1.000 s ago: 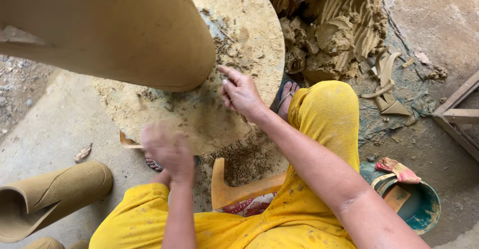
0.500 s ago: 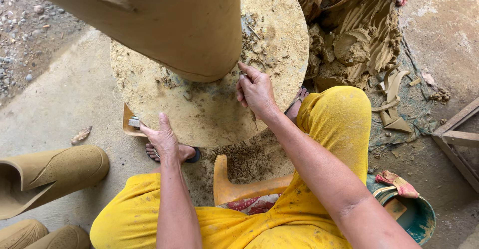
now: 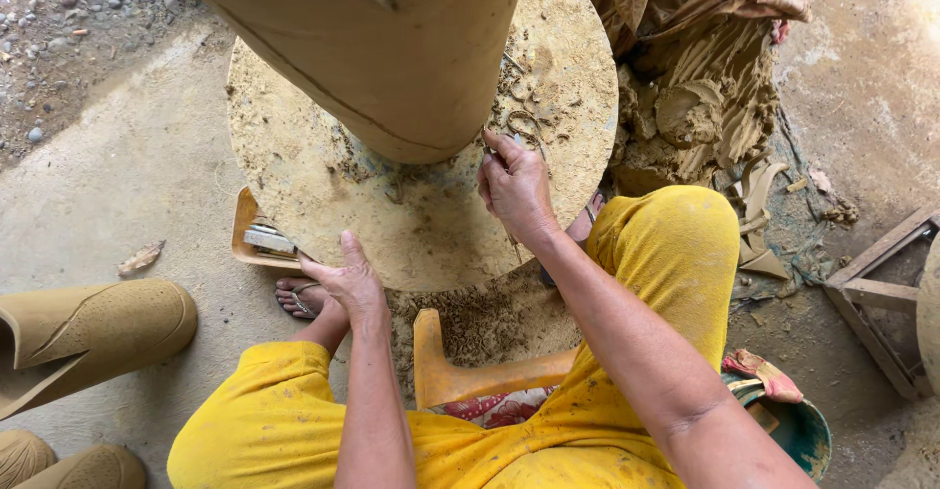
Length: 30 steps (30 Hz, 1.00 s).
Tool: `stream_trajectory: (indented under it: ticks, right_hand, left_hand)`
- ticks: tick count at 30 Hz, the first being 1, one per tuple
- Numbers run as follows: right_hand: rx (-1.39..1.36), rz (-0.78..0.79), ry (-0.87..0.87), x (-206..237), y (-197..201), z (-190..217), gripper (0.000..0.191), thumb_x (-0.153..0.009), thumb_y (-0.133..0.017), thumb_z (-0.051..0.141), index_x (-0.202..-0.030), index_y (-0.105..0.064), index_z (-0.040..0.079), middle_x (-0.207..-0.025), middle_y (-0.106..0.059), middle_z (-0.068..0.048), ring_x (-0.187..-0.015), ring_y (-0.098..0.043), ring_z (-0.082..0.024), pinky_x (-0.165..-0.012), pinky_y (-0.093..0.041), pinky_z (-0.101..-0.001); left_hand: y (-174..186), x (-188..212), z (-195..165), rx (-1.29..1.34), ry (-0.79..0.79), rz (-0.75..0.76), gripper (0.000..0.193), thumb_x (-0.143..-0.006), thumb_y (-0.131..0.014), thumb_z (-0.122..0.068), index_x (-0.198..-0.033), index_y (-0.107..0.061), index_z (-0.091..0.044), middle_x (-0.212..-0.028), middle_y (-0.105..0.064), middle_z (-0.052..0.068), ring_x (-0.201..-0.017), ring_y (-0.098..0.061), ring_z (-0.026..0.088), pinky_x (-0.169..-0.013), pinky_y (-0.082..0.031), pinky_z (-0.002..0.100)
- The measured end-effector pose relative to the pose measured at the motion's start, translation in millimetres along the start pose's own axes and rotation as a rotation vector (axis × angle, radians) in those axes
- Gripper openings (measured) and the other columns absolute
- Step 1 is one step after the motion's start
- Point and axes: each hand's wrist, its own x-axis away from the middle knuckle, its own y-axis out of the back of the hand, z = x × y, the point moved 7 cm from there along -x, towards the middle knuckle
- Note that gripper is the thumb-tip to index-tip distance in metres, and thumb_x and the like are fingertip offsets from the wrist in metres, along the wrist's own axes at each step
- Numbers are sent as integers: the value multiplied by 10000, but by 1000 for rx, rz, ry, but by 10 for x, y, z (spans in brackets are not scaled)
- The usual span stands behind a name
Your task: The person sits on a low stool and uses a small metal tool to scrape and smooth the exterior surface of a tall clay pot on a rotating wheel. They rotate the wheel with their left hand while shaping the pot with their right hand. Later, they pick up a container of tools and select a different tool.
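The right hand (image 3: 516, 187) is pinching a thin tool against the foot of the clay pot (image 3: 392, 48), fingers closed round it. The left hand (image 3: 352, 283) is resting flat-open on the wheel (image 3: 323, 195) rim, gripping nothing. Shavings (image 3: 524, 107) are already lying about, so trimming looks underway, unfinished. The pot's top is cut off; the tool tip is hard to make out.

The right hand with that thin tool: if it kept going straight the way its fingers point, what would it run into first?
Most likely the big clay cylinder. The right hand points up and slightly left, its fingertips close beside the cylinder's lower wall above the round work board. Whether they touch is unclear.
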Motion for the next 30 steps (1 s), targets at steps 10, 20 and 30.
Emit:
stream_trajectory:
  ticks: [10,20,30]
  right_hand:
    - [62,28,-99,65,-74,56,433,-1007,-537,44,-1440,-539,32,-759,-658,-43,-465,-541,-62,-341,-455,-217]
    - [7,58,-155,41,-2,217,434,-1014,-541,40,-1444,-532,-12,-742,-633,-49,-497,-535,-67,-364,-442,-216]
    - [-76,93,-222,155,-35,419,435,-997,-545,33,-1430,-536,-12,-732,-658,-64,-487,-531,-72,-348,-430,-210]
  left_hand:
    - [30,-29,365,-260,0,112,1015,-1022,-724,-352,-1541,44,62,-1523,-354,324,-1415,-402,368,-1179,-351,439]
    - [80,-240,-140,164,307,22,835,-1051,-433,-526,-1600,-89,1,-1588,-264,282,-1450,-366,344,-1179,-338,440]
    - [66,-312,434,-156,459,486,846,-987,-413,-590,-1555,-113,-40,-1485,-444,225,-1345,-511,282,-1085,-440,380]
